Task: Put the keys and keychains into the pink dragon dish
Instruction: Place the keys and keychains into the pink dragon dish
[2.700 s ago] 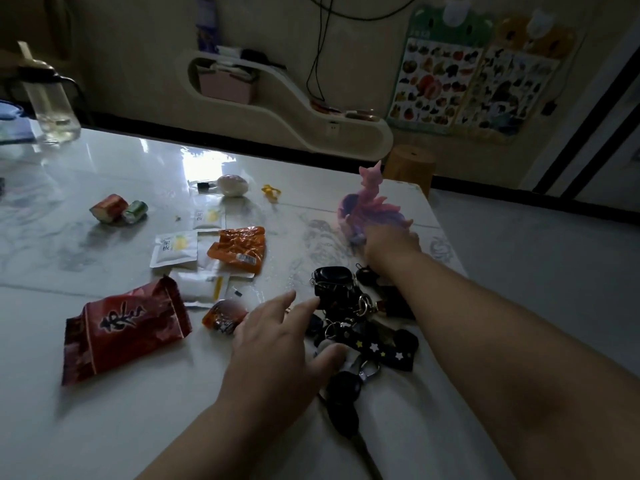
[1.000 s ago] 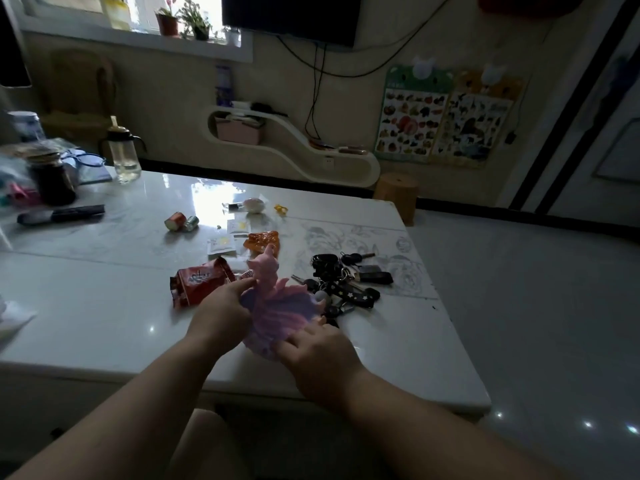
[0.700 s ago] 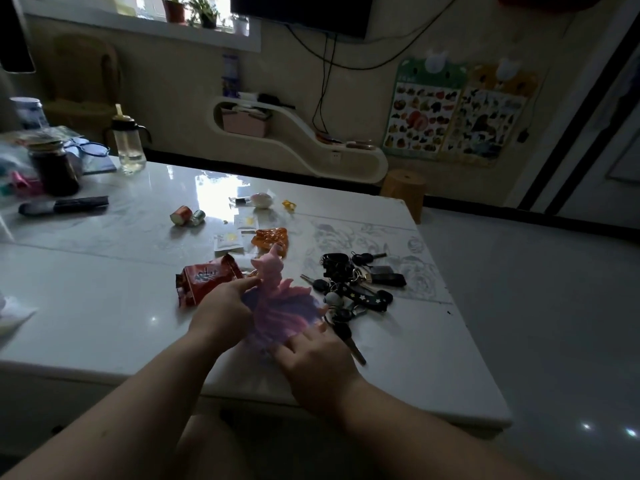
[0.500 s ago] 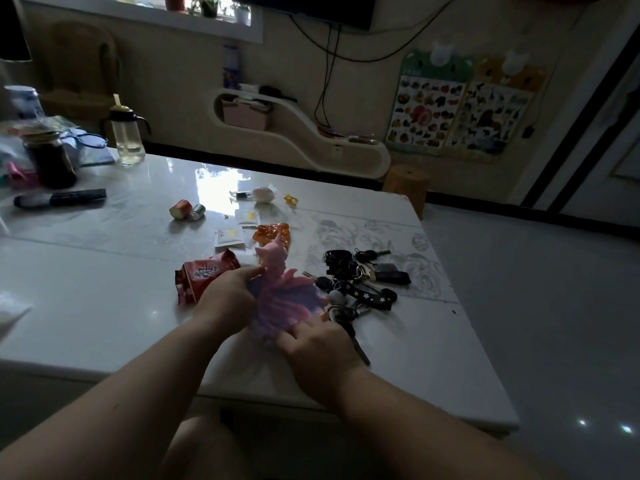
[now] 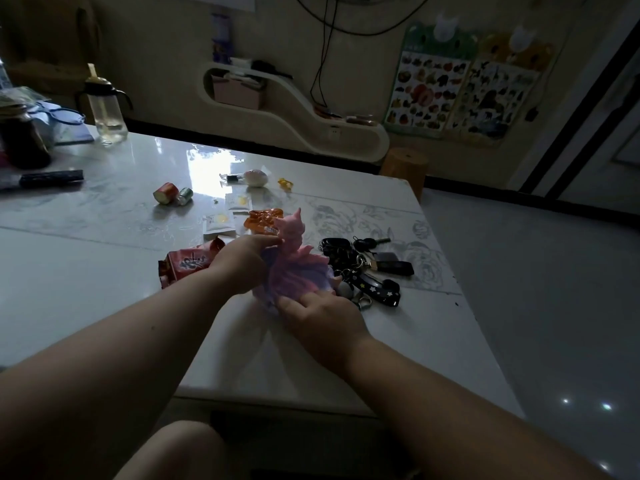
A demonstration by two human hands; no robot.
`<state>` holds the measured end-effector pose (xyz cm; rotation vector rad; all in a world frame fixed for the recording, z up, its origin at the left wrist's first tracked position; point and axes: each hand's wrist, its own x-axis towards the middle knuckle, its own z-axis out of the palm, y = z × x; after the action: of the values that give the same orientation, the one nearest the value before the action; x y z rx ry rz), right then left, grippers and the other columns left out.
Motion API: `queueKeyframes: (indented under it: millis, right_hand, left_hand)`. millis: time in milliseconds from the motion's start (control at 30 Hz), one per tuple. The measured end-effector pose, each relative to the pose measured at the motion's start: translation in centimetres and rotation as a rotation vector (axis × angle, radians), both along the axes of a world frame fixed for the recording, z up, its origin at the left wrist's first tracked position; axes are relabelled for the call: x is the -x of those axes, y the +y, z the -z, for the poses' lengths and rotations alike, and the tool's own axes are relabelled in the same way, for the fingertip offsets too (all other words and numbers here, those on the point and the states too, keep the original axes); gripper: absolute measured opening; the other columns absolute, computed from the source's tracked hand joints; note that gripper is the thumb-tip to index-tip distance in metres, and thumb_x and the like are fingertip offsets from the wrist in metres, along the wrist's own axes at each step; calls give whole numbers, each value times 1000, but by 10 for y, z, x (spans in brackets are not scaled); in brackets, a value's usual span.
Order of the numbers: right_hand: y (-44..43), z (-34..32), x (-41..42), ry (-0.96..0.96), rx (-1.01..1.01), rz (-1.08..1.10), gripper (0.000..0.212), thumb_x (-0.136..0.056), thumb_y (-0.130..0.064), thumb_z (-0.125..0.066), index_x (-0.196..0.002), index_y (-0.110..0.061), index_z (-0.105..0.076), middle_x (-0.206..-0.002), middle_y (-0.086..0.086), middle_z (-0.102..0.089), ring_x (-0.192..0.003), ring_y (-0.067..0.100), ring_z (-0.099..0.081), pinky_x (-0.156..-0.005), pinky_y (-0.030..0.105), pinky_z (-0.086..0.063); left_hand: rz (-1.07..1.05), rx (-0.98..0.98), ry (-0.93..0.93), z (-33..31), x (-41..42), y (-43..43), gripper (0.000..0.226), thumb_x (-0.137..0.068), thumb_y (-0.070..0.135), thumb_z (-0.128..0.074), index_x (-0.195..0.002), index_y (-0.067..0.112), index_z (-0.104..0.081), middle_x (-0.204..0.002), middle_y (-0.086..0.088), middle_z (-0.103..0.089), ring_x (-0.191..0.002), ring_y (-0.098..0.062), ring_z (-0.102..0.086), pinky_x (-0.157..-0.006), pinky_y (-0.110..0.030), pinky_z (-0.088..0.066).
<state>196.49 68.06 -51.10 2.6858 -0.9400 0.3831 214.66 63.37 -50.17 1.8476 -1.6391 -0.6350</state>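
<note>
**Both hands on the dragon dish, keys beside it**

White and glossy, the marble table [image 5: 104, 271] fills my view in a dim room. I see the pink dragon dish [image 5: 294, 271] near the front edge, its head upright. My left hand [image 5: 239, 265] grasps its left side, fingers at the neck; my right hand [image 5: 322, 317] presses fingertips on its near rim. Just right of the dish lies the pile of keys and keychains [image 5: 367, 268], outside it. A red snack packet [image 5: 188, 263] sits behind the left hand.
</note>
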Motion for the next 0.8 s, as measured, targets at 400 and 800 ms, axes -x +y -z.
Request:
queueKeyframes:
  millis: [400,800]
  right_hand:
    - [-25,-20,69,-397,-167,289,29,-79,-26,-66,-105,-13,-67,-101,9,-70,-93,29,-63,-77,38,-53]
    - [-27,6,58,-244,-496,481,38,-75,-58,-56,-89,-24,-66,-92,5,-60,-90,24,-58,-65,30,-39]
  left_hand:
    - [55,163,-154,2,15,65,59,-79,42,-63,-133,25,-44,-139,-12,-43,-110,-23,-52,-92,-45,-47]
    - [90,207,-251,17,28,86,16,-76,35,-70,-88,25,-74,-142,-11,-42,-97,-21,-61,-84,-31,-50]
